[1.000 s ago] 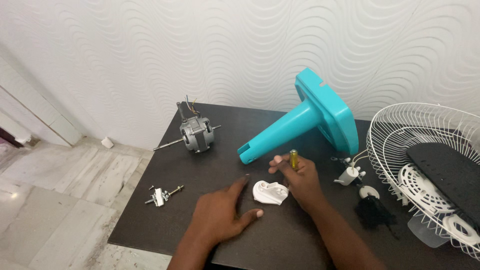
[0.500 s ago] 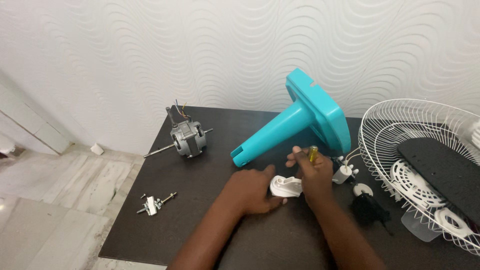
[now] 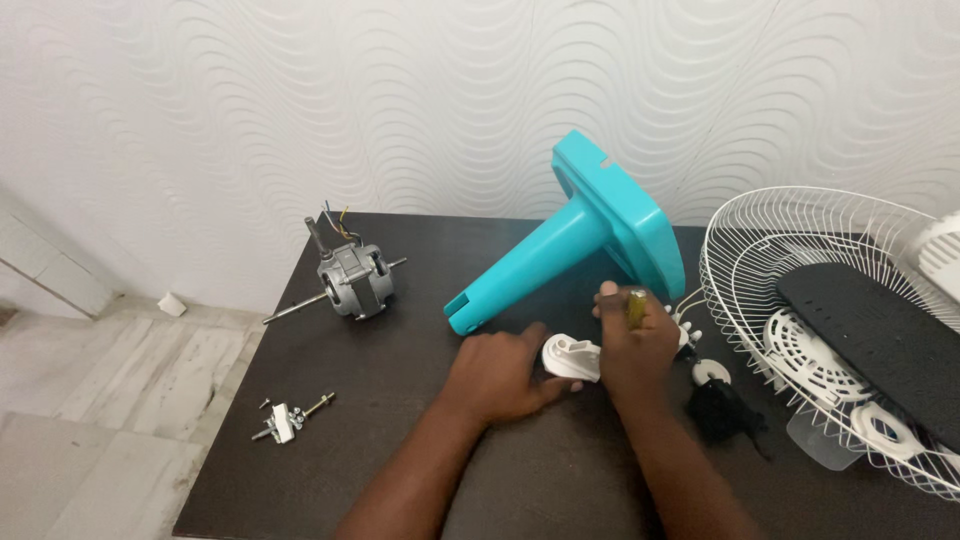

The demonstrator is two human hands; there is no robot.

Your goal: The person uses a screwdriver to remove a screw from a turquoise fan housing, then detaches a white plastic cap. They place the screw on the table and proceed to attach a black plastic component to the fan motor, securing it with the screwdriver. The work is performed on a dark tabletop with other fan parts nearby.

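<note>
A small white plastic part (image 3: pixel 570 357) lies on the dark table (image 3: pixel 420 450) between my hands. My left hand (image 3: pixel 497 375) rests on the table and holds the part by its left side. My right hand (image 3: pixel 632 340) is closed around a screwdriver with a yellow-green handle (image 3: pixel 636 306), held upright just right of the white part. The screwdriver's tip is hidden behind my hand. A turquoise fan stand (image 3: pixel 580 240) lies on its side just behind both hands.
A grey electric motor (image 3: pixel 350 275) with wires and a shaft sits at the back left. Loose screws and a small bracket (image 3: pixel 290 417) lie near the left front edge. A white wire fan guard (image 3: pixel 830 320) with plastic parts fills the right. A black part (image 3: pixel 722 410) lies beside my right forearm.
My left hand moved right from the bare table onto the white part. My right hand stayed by it with the screwdriver. The view shifted slightly.
</note>
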